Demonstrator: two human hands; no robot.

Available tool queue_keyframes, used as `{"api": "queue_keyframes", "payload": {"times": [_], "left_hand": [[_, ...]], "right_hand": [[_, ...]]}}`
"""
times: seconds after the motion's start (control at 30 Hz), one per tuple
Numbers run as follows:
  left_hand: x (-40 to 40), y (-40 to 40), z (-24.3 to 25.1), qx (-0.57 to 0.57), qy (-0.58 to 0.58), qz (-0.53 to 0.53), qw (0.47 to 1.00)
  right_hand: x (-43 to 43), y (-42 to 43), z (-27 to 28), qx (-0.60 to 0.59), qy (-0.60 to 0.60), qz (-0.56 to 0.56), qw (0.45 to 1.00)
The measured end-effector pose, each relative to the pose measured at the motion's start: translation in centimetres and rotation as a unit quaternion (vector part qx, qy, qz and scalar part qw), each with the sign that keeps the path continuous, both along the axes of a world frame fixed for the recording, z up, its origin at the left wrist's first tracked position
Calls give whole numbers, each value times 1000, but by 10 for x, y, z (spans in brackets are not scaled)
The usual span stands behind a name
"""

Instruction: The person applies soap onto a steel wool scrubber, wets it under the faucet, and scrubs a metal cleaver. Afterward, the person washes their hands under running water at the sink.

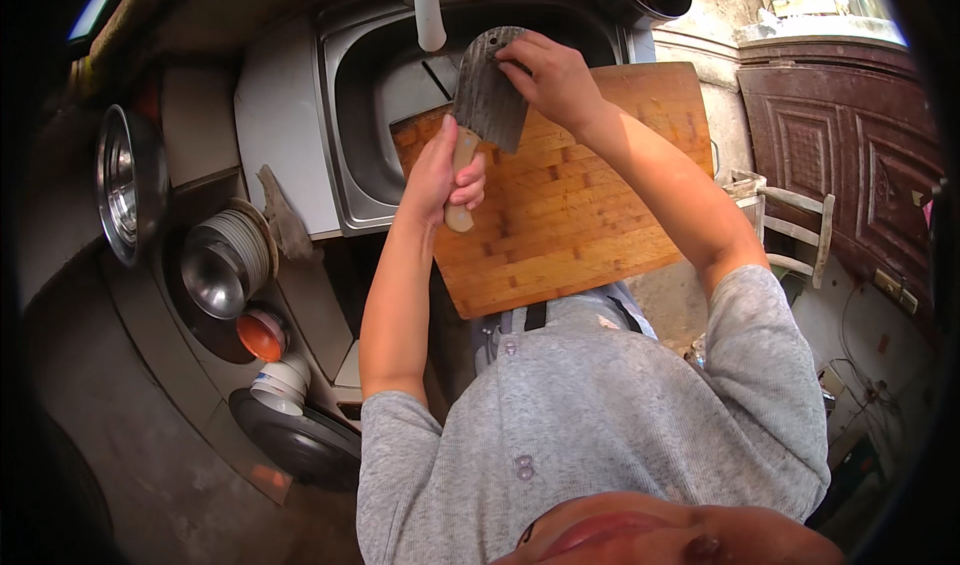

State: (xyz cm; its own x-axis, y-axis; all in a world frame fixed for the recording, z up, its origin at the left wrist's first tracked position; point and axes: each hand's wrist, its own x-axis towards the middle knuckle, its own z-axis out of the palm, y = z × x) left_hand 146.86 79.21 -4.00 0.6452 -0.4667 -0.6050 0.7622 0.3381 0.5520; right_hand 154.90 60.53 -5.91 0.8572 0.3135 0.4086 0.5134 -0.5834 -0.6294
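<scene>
A cleaver with a broad grey metal blade (491, 88) is raised over the sink side of a wooden cutting board (570, 205). My left hand (442, 178) is wrapped around its pale handle (460, 218), thumb pointing up towards the blade. The blade looks wet or streaked and has a small hole near its far end. Beside that hole, fingertips of my right hand (551, 81) touch the blade; whether they grip it, I cannot tell. The board lies at a slant, its far part over the stainless steel sink (364, 145) and its near edge against my waist.
A white faucet spout (429, 9) hangs above the sink. Left are a metal basin (131, 182), stacked plates (251, 246), an orange-lined bowl (262, 336), white bowls (281, 385) and a dark lid (300, 437). A cloth (285, 216) drapes nearby. A wooden chair (799, 227) stands right.
</scene>
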Motion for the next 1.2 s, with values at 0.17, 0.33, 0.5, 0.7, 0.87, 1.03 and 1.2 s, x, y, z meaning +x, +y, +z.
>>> {"api": "queue_keyframes", "payload": {"times": [0.17, 0.33, 0.5, 0.7, 0.87, 1.03, 1.2], "left_hand": [[-19, -6, -2, -52, 50, -10, 997], [-29, -15, 4, -68, 58, 13, 996], [-33, -9, -1, -88, 2, 2, 996], [-36, -11, 16, -60, 27, 18, 998], [-39, -9, 5, -140, 28, 12, 990], [-46, -4, 2, -198, -29, -3, 980], [-48, -12, 21, -70, 23, 25, 997]], "right_hand": [[-47, 13, 21, 0, 36, 127, 991], [-52, 6, 25, -12, 20, 76, 997], [-25, -15, 26, -4, -15, 11, 1000], [-69, -6, 33, 5, 10, 136, 991], [-58, -14, 37, -10, -26, 86, 996], [-38, -24, 44, 4, -39, 29, 999], [-89, -12, 49, -34, -14, 169, 985]]}}
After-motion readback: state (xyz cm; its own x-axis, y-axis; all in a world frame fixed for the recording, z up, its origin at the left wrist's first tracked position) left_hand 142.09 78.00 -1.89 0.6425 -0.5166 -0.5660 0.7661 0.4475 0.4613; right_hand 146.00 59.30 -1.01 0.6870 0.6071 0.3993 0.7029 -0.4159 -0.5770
